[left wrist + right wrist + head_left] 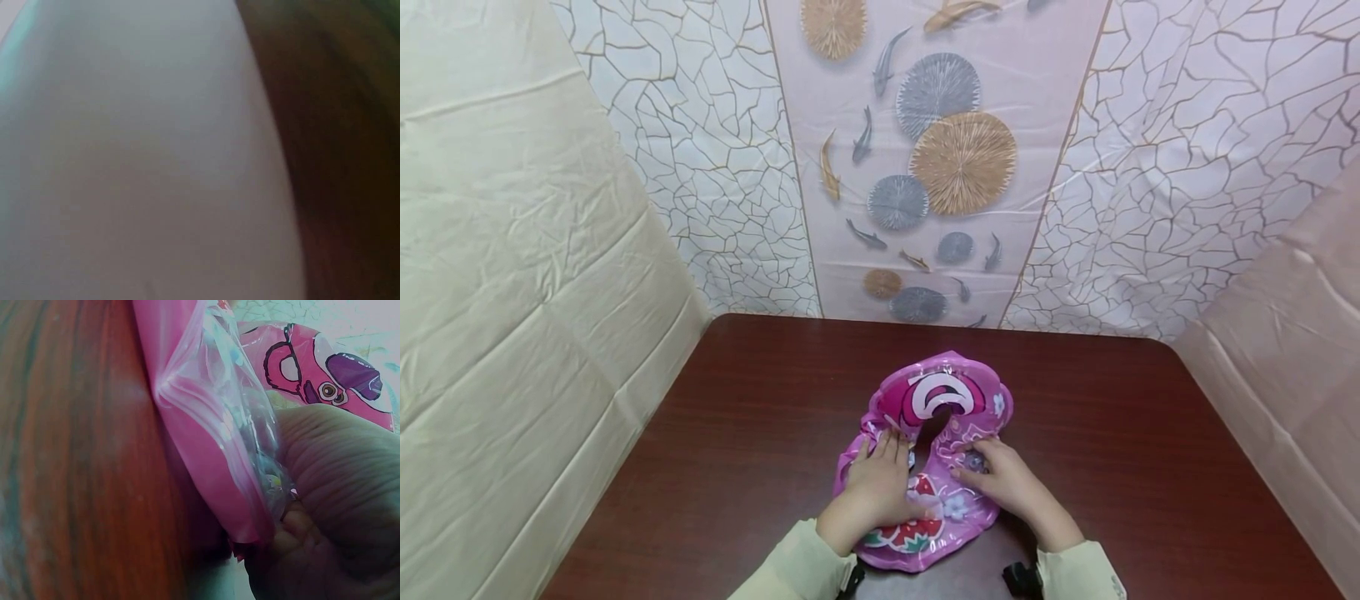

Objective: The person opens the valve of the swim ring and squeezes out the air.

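The pink, glossy plastic ring (946, 487) lies crumpled under both my hands on the dark red-brown table (737, 450), its long axis running away from me. My left hand (876, 492) lies flat on its left side, fingers straight; my right hand (1007, 482) bends at its right side, thumb and forefinger apart; whether they pinch film, I cannot tell

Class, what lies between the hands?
Between the left hand and right hand lie pink plastic, its flower print and part of its opening; the head view shows this.
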### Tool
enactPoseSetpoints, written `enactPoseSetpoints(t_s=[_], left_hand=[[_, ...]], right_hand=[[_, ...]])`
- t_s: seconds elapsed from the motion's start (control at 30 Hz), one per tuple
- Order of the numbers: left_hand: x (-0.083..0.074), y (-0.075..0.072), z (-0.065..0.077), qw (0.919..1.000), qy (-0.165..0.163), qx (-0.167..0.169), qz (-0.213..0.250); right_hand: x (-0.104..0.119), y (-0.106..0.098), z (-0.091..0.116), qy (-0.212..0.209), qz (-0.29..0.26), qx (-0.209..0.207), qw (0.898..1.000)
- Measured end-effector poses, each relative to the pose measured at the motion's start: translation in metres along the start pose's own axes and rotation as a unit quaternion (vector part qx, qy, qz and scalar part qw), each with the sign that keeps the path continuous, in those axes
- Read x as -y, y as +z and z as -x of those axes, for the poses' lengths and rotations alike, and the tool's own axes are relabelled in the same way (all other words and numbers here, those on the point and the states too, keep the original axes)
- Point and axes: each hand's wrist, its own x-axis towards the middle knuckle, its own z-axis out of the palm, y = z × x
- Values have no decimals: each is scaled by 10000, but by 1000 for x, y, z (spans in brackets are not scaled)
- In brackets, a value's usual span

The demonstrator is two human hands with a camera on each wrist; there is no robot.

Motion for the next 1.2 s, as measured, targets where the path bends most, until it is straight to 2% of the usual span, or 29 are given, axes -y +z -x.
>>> enactPoseSetpoints(t_s=[0.53,1.2], left_hand=[[2,5,1,9998,84,-149,-83],[2,6,-1,9998,84,-175,-95]], right_hand=[[-1,1,0,8,50,1,10000],[0,1,-1,69,98,37,9999]])
